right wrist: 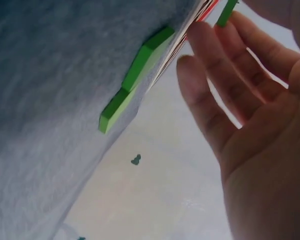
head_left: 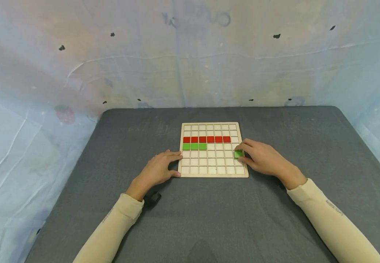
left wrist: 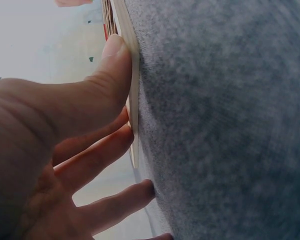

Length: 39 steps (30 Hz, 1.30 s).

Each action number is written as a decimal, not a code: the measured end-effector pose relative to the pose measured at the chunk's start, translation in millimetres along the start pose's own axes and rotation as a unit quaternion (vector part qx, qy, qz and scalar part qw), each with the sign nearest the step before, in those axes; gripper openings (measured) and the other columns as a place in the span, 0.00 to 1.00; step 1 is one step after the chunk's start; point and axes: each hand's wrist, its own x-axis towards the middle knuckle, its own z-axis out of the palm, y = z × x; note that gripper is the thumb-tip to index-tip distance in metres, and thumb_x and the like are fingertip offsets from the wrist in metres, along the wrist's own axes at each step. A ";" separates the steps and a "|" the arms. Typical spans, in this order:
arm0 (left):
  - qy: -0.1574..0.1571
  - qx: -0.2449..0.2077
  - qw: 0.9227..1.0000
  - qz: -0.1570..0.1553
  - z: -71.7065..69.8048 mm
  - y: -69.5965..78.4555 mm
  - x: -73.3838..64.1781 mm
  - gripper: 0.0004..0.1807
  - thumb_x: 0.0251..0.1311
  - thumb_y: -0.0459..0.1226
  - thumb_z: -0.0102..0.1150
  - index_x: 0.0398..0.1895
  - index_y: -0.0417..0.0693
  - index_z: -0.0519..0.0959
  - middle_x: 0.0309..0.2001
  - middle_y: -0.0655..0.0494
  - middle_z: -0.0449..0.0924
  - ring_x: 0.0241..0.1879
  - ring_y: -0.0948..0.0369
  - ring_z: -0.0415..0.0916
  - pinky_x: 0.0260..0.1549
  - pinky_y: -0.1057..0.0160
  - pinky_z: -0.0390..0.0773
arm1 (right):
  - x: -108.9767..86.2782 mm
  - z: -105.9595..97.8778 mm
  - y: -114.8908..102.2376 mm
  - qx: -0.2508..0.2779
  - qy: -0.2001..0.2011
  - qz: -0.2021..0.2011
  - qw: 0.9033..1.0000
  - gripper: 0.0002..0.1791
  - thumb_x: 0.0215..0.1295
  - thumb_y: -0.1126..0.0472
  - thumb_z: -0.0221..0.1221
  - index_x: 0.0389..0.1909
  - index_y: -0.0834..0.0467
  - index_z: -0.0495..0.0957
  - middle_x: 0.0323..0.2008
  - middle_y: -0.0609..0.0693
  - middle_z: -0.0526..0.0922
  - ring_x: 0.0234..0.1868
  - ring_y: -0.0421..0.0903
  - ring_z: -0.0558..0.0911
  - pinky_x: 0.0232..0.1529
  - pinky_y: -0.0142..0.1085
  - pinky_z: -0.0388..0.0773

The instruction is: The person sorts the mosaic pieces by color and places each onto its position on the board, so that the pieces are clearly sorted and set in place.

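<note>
A wooden grid board [head_left: 211, 175] lies flat on the grey table. Several red tiles [head_left: 202, 139] fill most of one row, with three green tiles [head_left: 194, 146] below them at the left end of the following row. My right hand [head_left: 264, 157] pinches another green tile [head_left: 238, 154] between thumb and fingers, over the board's right edge. In the right wrist view that green tile [right wrist: 227, 12] is partly out of frame. Along the board's left edge rests my left hand [head_left: 157, 168], thumb and fingers spread; its thumb [left wrist: 110, 75] touches the rim.
Two loose green tiles [right wrist: 142, 60] lie on the grey cloth in the right wrist view; the right arm hides them in the head view. A small black object [head_left: 153, 199] shows beside the left wrist. Behind the table [head_left: 137, 120] hangs a pale sheet [head_left: 209, 73].
</note>
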 end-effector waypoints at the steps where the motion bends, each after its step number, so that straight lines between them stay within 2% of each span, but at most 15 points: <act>1: 0.001 0.000 1.000 0.000 0.2 -0.1 0.0 0.38 0.53 0.48 0.73 0.70 0.55 0.73 0.74 0.59 0.66 0.75 0.46 0.59 0.68 0.32 0.62 | 1.3 0.3 0.2 -0.002 0.000 0.001 1.000 0.16 0.65 0.56 0.66 0.52 0.55 0.81 0.44 0.47 0.80 0.32 0.39 0.79 0.32 0.37 0.78; 19: 0.006 -0.001 1.000 0.001 -1.4 0.2 -1.9 0.39 0.52 0.48 0.74 0.69 0.54 0.73 0.74 0.59 0.66 0.75 0.46 0.59 0.67 0.32 0.63 | 25.9 5.2 -11.5 -0.005 0.004 -0.002 1.000 0.15 0.66 0.54 0.66 0.50 0.55 0.82 0.43 0.48 0.82 0.35 0.41 0.80 0.35 0.38 0.80; 29: 0.004 -0.002 1.000 0.003 -0.9 0.8 -0.6 0.38 0.53 0.48 0.73 0.69 0.54 0.73 0.74 0.59 0.65 0.75 0.45 0.59 0.68 0.34 0.63 | 41.8 12.7 -16.0 -0.010 0.016 -0.007 1.000 0.16 0.65 0.54 0.67 0.51 0.55 0.82 0.42 0.48 0.80 0.30 0.41 0.78 0.28 0.35 0.75; 34: 0.002 -0.003 1.000 0.003 -0.9 0.7 -0.3 0.38 0.53 0.48 0.73 0.69 0.55 0.73 0.74 0.59 0.65 0.75 0.45 0.59 0.68 0.33 0.63 | 49.8 13.8 -16.3 0.005 0.006 -0.007 1.000 0.16 0.66 0.54 0.66 0.51 0.54 0.81 0.41 0.48 0.80 0.29 0.40 0.76 0.28 0.34 0.74; 39: 0.001 -0.003 1.000 0.002 -1.0 0.1 -1.0 0.39 0.52 0.48 0.73 0.70 0.55 0.73 0.74 0.59 0.65 0.75 0.45 0.59 0.68 0.33 0.63 | 59.6 13.1 -16.2 0.013 -0.010 -0.001 1.000 0.16 0.68 0.54 0.64 0.53 0.54 0.81 0.46 0.49 0.80 0.34 0.41 0.79 0.34 0.37 0.79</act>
